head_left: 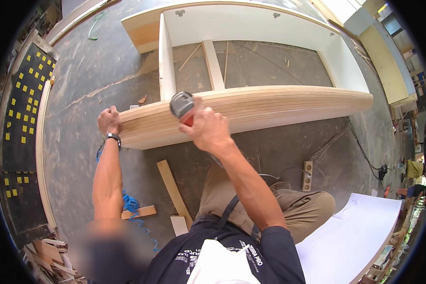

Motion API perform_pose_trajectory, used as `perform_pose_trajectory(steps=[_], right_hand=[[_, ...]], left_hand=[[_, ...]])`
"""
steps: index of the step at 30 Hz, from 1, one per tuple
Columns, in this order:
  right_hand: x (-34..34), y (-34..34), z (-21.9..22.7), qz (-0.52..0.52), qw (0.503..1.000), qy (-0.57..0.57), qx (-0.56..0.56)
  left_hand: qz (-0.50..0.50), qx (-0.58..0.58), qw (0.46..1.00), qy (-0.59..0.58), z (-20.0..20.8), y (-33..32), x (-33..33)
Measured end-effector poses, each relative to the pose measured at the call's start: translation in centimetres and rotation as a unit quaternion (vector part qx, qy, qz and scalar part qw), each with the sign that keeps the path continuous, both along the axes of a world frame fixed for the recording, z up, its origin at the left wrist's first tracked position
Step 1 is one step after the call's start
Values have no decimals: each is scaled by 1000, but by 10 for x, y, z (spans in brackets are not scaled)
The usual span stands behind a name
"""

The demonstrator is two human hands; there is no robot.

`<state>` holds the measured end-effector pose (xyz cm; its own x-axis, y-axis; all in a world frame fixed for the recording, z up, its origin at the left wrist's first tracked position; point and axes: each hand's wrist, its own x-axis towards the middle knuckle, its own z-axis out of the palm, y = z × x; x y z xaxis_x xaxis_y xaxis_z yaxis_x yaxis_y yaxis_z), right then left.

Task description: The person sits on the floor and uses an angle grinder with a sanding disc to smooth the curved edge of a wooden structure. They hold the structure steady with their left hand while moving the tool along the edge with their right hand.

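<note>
A long curved panel faced with pale wood strips [270,103] lies across in front of me, along the near side of a white cabinet frame. At its left end is my left hand [110,121], the fingers curled closed over the corner. My right hand [208,128] grips a small grey and red power tool [182,106], held against or just over the strips left of the middle. The tool's exact kind is blurred, and its working face is hidden.
White cabinet frame [246,28] with hinges stands beyond. Blue coiled hose [131,202] and loose boards [175,191] lie near my legs. A socket strip [307,176] with black cable [362,146] sits right, above a white sheet [350,241]. A dark board with yellow squares [21,118] is far left.
</note>
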<state>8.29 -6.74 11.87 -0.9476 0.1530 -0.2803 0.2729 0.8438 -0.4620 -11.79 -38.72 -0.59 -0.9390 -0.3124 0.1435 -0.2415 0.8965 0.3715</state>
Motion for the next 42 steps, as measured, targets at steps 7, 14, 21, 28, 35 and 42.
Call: perform_pose_trajectory(steps=[7, 14, 21, 28, 35, 42], right_hand=[[14, 58, -14, -108, 994, 10, 1], [63, 203, -7, -244, 966, 80, 29], [36, 154, -6, -175, 984, 35, 21], [-5, 37, 7, -28, 1000, -9, -2], [19, 104, 5, -126, 992, -1, 16], [43, 188, 7, -199, 979, 41, 17]], left_hand=[[-4, -10, 1000, 10, -7, -4, -4], [19, -1, 1000, -9, 4, 11, 3], [27, -2, 1000, 2, 6, 11, 2], [-3, 6, 1000, -1, -3, -1, -3], [7, 3, 1000, -1, 5, 6, 3], [20, -3, 1000, -8, 5, 10, 3]])
